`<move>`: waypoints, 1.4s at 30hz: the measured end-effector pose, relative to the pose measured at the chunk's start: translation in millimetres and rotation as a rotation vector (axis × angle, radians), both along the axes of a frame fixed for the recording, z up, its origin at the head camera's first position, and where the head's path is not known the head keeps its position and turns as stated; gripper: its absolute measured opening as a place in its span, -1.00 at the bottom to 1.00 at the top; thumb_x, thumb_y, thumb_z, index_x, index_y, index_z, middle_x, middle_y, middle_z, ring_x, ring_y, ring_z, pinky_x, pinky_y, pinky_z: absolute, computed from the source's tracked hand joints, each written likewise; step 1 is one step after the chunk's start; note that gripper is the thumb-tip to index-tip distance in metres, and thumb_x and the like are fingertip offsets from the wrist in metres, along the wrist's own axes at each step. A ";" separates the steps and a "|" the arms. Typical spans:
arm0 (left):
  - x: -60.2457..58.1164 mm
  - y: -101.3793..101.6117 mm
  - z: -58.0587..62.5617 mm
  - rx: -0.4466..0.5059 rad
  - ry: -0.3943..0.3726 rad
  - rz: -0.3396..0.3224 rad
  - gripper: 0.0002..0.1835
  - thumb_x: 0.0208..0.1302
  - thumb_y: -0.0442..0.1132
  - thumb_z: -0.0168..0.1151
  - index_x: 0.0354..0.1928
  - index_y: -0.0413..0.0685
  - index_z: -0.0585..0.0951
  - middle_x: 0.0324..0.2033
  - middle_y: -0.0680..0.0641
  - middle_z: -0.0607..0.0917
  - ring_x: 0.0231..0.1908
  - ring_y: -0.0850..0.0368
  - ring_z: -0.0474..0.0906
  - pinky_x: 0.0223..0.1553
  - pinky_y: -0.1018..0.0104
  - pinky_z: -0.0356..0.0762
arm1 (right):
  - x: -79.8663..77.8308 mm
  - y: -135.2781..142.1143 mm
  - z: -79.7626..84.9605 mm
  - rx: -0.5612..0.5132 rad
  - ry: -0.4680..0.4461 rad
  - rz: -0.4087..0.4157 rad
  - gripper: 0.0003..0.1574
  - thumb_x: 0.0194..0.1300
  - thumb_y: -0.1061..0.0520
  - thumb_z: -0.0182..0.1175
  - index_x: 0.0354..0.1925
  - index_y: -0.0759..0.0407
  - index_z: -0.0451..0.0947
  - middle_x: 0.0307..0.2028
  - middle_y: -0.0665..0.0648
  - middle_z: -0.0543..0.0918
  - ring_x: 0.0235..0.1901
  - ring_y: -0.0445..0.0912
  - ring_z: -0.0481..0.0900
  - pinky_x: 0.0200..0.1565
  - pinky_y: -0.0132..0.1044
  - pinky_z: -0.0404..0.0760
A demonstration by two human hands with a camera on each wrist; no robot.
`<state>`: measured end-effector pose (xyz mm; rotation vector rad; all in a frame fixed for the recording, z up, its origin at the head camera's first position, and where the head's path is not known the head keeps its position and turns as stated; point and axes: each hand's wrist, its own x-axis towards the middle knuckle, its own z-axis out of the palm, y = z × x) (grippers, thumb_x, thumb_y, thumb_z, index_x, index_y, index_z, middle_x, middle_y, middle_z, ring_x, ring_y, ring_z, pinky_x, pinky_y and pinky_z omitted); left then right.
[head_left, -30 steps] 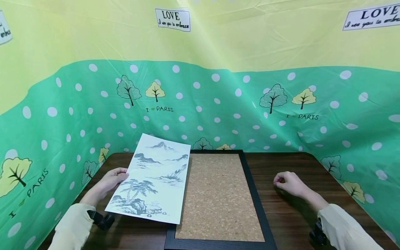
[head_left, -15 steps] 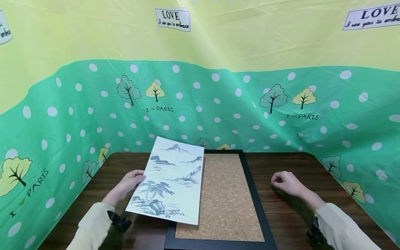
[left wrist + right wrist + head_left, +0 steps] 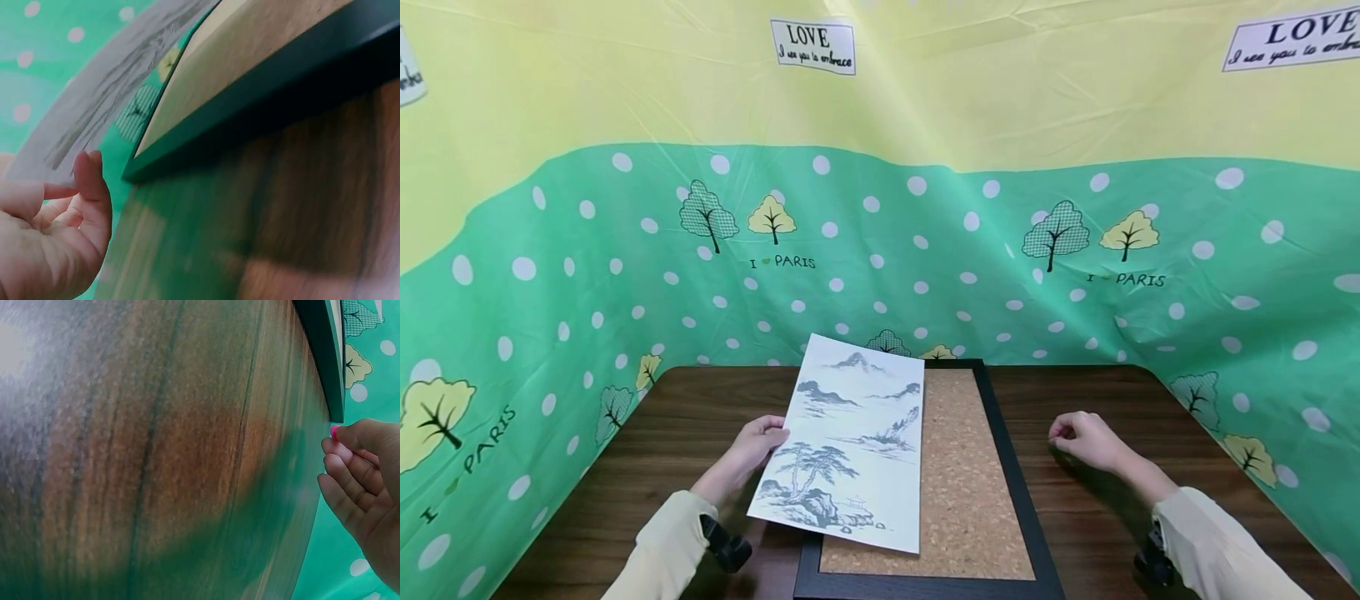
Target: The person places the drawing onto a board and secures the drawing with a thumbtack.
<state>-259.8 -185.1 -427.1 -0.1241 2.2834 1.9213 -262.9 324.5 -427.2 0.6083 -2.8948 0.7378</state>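
Observation:
In the head view my left hand (image 3: 751, 450) pinches the left edge of a white sheet printed with an ink landscape (image 3: 868, 479). The sheet slants over the left part of a cork board (image 3: 973, 475) in a black frame. In the left wrist view the thumb and fingers (image 3: 90, 181) grip the sheet's edge, and the sheet bows upward beside the frame. My right hand (image 3: 1090, 442) stays right of the board, thumb and forefinger together. Between those fingertips, the right wrist view shows a small bright pink thing (image 3: 335, 431), mostly hidden by the fingers.
The board lies on a dark wooden table (image 3: 715, 392) with rounded far corners. A green and yellow curtain (image 3: 880, 250) printed with trees and dots hangs close behind and at both sides. Black wrist cameras sit at both sleeves.
My left hand has carried the sheet to the right and slightly nearer, so it covers more of the cork board. The right hand has shifted slightly left, fingers still together.

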 end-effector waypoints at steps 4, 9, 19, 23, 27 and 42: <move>2.5 18.5 -5.2 0.030 0.019 0.028 -0.75 0.25 -0.42 -0.01 -0.05 -0.43 0.40 -0.41 -0.07 0.61 -0.50 0.20 0.53 -0.49 0.35 0.48 | -1.4 -0.5 -2.0 0.001 0.000 0.005 -0.93 0.07 0.33 0.22 -0.49 0.20 0.56 -0.54 -0.05 0.55 -0.53 -0.29 0.41 -0.49 -0.38 0.43; 7.3 38.6 -9.0 0.029 0.046 0.043 -0.75 0.24 -0.44 0.01 -0.07 -0.44 0.41 -0.39 -0.10 0.61 -0.49 0.21 0.52 -0.47 0.35 0.49 | -3.9 -0.3 -5.4 0.001 -0.008 0.008 -0.91 0.06 0.33 0.19 -0.49 0.17 0.56 -0.54 -0.06 0.55 -0.53 -0.32 0.41 -0.48 -0.39 0.44; 13.7 69.6 -10.3 -0.003 0.096 -0.009 -0.74 0.22 -0.43 0.01 -0.07 -0.45 0.41 -0.45 -0.09 0.54 -0.51 0.22 0.46 -0.50 0.37 0.47 | -5.2 -2.8 -10.6 -0.012 -0.050 -0.001 -0.90 0.09 0.32 0.18 -0.49 0.15 0.56 -0.54 -0.05 0.53 -0.55 -0.27 0.38 -0.50 -0.38 0.42; 17.6 77.1 -12.2 -0.041 0.117 -0.032 -0.75 0.22 -0.42 0.02 -0.09 -0.45 0.41 -0.45 -0.09 0.54 -0.53 0.23 0.45 -0.54 0.36 0.45 | -6.6 -3.5 -13.4 -0.012 -0.048 -0.002 -0.90 0.09 0.31 0.19 -0.49 0.14 0.56 -0.54 -0.05 0.54 -0.54 -0.27 0.39 -0.49 -0.38 0.42; 20.6 82.5 -12.9 -0.073 0.135 -0.036 -0.76 0.20 -0.43 0.02 -0.11 -0.44 0.42 -0.48 -0.07 0.54 -0.55 0.23 0.42 -0.57 0.37 0.41 | -6.1 -4.7 -13.5 -0.004 -0.046 -0.010 -0.90 0.09 0.32 0.19 -0.49 0.14 0.56 -0.54 -0.05 0.53 -0.54 -0.26 0.39 -0.49 -0.38 0.42; 19.9 90.0 -17.3 -0.178 0.199 -0.050 -0.80 0.14 -0.45 0.07 -0.19 -0.44 0.44 -0.55 -0.04 0.50 -0.62 0.23 0.33 -0.60 0.41 0.32 | -9.1 -5.2 -12.7 -0.082 0.047 0.101 -0.88 0.03 0.35 0.19 -0.54 0.16 0.55 -0.59 -0.09 0.52 -0.58 -0.30 0.37 -0.56 -0.40 0.38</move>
